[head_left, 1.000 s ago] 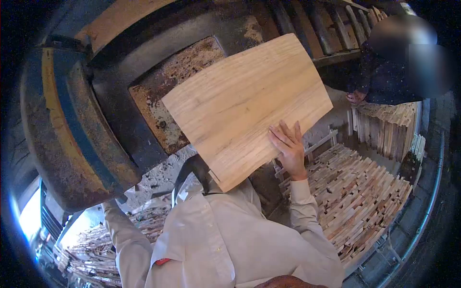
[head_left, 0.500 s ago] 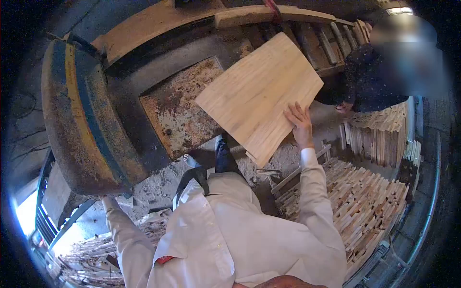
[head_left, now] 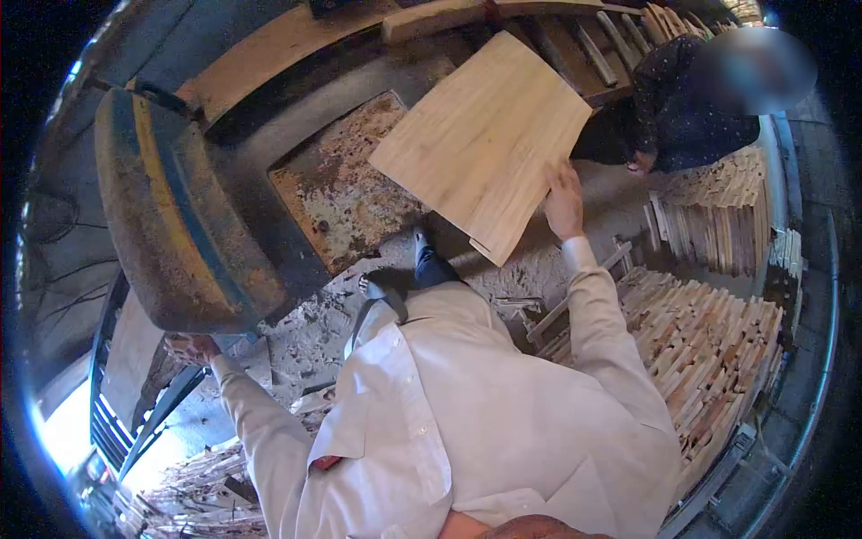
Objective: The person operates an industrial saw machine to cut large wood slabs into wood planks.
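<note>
A pale wooden board (head_left: 485,135) with slanted ends lies across the machine's dark table, its near corner jutting past the edge. My right hand (head_left: 564,202) grips the board's right edge, with the fingertips at its rim. A thin strip of wood shows beneath the near corner. At the left stands a bulky machine housing (head_left: 171,216) with blue and yellow stripes, coated in dust. Just below its lower end is my left hand (head_left: 191,348), fingers curled and partly hidden; what they hold is not clear. Sawdust covers a metal plate (head_left: 341,184) between housing and board.
Stacked wooden strips (head_left: 709,350) fill the right side, with another upright stack (head_left: 714,216) behind. A person in dark dotted clothing (head_left: 664,117) is beyond the board. Long timbers (head_left: 431,20) lie at the back. Scraps (head_left: 202,485) litter the lower left.
My right hand has shifted from lying on the board's top to its right edge. More of my left hand shows below the housing. The view has shifted slightly.
</note>
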A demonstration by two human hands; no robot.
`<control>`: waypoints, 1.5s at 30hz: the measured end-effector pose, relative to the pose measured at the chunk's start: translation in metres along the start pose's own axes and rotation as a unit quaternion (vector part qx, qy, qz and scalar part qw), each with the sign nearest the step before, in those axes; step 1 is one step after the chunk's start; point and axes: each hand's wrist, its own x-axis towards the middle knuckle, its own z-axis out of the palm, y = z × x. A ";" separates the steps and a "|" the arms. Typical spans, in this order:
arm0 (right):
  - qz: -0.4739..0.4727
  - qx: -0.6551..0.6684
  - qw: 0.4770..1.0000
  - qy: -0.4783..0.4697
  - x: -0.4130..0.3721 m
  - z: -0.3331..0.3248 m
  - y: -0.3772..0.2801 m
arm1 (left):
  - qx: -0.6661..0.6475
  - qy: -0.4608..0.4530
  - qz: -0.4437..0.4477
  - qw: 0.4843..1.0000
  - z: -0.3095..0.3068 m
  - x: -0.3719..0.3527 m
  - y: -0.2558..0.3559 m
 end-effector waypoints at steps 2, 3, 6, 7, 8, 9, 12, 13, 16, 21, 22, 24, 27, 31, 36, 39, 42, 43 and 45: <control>0.109 0.103 0.986 0.078 -0.021 0.001 -0.009 | -0.001 0.001 0.001 1.000 -0.001 0.000 0.001; 0.161 0.158 0.968 0.114 -0.031 0.002 -0.015 | 0.001 0.004 0.000 1.000 -0.001 0.000 0.002; 0.183 0.262 0.935 0.152 -0.054 -0.014 -0.042 | 0.000 0.013 0.002 1.000 -0.002 -0.001 0.002; 0.182 0.273 0.933 0.147 -0.053 -0.032 -0.066 | -0.002 0.014 0.004 1.000 -0.002 -0.003 0.002; 0.190 0.333 0.909 0.166 -0.054 -0.036 -0.085 | -0.004 0.013 0.009 1.000 -0.002 -0.007 0.006; 0.174 0.332 0.913 0.160 -0.056 -0.036 -0.096 | -0.006 0.016 0.015 1.000 -0.004 -0.010 0.005; 0.114 0.352 0.923 0.107 -0.057 -0.033 -0.132 | -0.021 0.025 0.017 0.999 -0.010 -0.021 0.011; 0.063 0.345 0.932 0.091 -0.054 -0.035 -0.145 | -0.028 0.034 0.016 0.999 -0.015 -0.020 0.010; 0.034 0.452 0.891 0.011 -0.061 -0.010 -0.161 | -0.089 0.039 -0.029 0.995 -0.024 -0.018 0.011; 0.018 0.464 0.881 -0.088 -0.056 -0.039 -0.204 | -0.309 0.032 -0.265 0.913 -0.057 -0.037 0.023; 0.019 0.474 0.875 -0.095 -0.054 -0.037 -0.204 | -0.328 0.027 -0.297 0.896 -0.065 -0.041 0.027; 0.025 0.489 0.865 -0.111 -0.051 -0.032 -0.203 | -0.426 0.012 -0.361 0.829 -0.062 -0.046 0.016; 0.002 0.471 0.875 -0.110 -0.039 -0.027 -0.202 | -0.573 -0.028 -0.423 0.701 -0.063 -0.042 0.013; 0.062 0.551 0.823 -0.124 -0.024 -0.030 -0.211 | -0.581 -0.086 -0.479 0.652 -0.089 -0.023 0.026; 0.186 0.700 0.680 -0.118 -0.011 -0.034 -0.224 | -0.615 -0.033 -0.582 0.531 -0.085 -0.009 0.033; 0.185 0.713 0.663 -0.135 -0.003 -0.035 -0.233 | -0.592 -0.021 -0.574 0.565 -0.075 -0.011 0.029; 0.164 0.719 0.658 -0.154 0.002 -0.031 -0.237 | -0.595 -0.057 -0.532 0.600 -0.069 -0.019 0.025; 0.157 0.718 0.659 -0.160 0.004 -0.029 -0.238 | -0.602 -0.078 -0.519 0.602 -0.064 -0.020 0.021; 0.155 0.709 0.665 -0.176 0.008 -0.029 -0.241 | -0.631 -0.138 -0.493 0.582 -0.070 -0.025 0.012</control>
